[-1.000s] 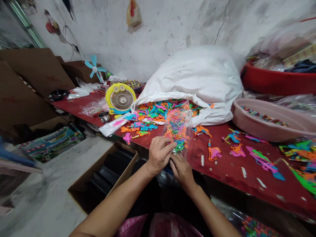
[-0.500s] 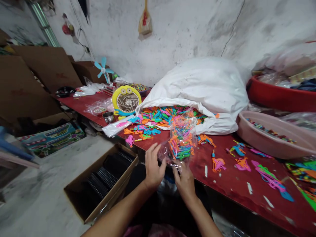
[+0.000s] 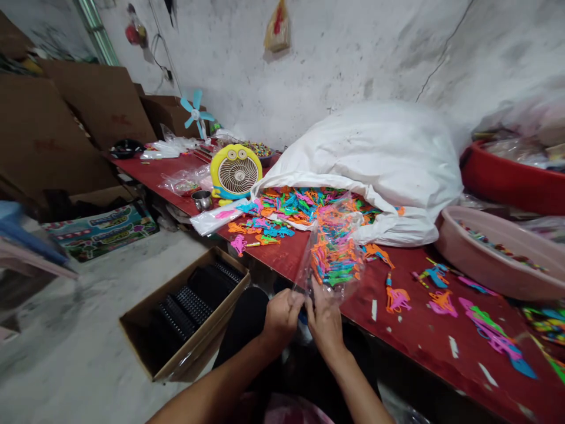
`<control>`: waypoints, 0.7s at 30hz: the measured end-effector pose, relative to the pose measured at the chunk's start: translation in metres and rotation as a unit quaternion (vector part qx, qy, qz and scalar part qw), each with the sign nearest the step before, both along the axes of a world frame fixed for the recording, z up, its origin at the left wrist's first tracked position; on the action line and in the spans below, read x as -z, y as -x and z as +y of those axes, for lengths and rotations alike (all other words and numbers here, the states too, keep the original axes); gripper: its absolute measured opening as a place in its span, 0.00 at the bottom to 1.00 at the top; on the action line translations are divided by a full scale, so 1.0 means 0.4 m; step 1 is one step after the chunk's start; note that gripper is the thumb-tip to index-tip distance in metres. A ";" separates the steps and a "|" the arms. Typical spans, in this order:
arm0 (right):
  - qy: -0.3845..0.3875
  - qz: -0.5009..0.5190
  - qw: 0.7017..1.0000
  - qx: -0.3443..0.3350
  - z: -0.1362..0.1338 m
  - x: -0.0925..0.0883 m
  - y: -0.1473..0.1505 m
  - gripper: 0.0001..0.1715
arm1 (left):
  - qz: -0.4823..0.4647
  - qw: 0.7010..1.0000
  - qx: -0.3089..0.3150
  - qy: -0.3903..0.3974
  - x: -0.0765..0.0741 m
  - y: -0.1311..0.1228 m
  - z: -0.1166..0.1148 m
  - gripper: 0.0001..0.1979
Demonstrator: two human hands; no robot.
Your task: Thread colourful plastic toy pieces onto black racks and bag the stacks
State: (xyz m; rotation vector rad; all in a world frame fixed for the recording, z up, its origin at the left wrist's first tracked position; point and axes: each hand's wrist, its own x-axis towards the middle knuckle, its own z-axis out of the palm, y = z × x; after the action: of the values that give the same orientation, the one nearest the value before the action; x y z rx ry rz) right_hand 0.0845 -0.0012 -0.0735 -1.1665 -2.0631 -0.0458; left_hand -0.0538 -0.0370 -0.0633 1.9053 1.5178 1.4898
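Note:
A clear plastic bag (image 3: 334, 250) packed with small colourful plastic toys lies on the red table (image 3: 424, 335) near its front edge. My left hand (image 3: 282, 317) and my right hand (image 3: 325, 323) sit side by side at the table's edge, both pinching the bag's near end with closed fingers. Behind the bag, a big white sack (image 3: 375, 165) lies open, spilling a heap of colourful toy pieces (image 3: 300, 203) onto the table.
A yellow desk fan (image 3: 236, 172) and a small metal cup (image 3: 202, 200) stand left of the sack. A pink basin (image 3: 498, 253) and a red tub (image 3: 512, 176) are at the right. Loose toys (image 3: 441, 294) dot the table. An open cardboard box (image 3: 185, 312) sits on the floor.
My hands have drawn back from the bag's middle to its near end at the table edge. The left fingers, spread half a second ago, are now closed. The view shifted right.

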 end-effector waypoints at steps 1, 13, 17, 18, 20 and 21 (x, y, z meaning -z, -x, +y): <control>0.005 -0.008 1.000 0.008 0.000 0.002 0.002 0.29 | 0.014 1.000 0.005 -0.002 0.005 0.008 -0.019 0.17; 0.007 -0.030 0.999 -0.031 -0.110 0.032 -0.085 0.28 | -0.314 0.909 0.096 0.256 0.042 -0.018 -0.083 0.24; 0.046 0.004 0.998 -0.049 -0.170 0.016 -0.115 0.21 | -0.428 0.848 0.088 0.300 0.033 -0.064 -0.044 0.27; 0.058 0.033 0.997 -0.031 -0.171 0.010 -0.120 0.18 | -0.437 0.839 0.077 0.314 0.029 -0.074 -0.033 0.27; 0.072 0.093 0.993 0.015 -0.158 -0.005 -0.126 0.14 | -0.439 0.828 0.066 0.341 0.026 -0.091 -0.018 0.25; 0.070 0.109 0.991 0.025 -0.147 -0.015 -0.126 0.13 | -0.439 0.825 0.066 0.351 0.027 -0.096 -0.015 0.25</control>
State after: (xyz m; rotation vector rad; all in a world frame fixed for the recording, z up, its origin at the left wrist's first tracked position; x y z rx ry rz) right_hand 0.1349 -0.0598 -0.0674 -1.2508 -1.8675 0.1979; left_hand -0.0154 -0.0430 -0.0741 0.6977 1.1726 1.2018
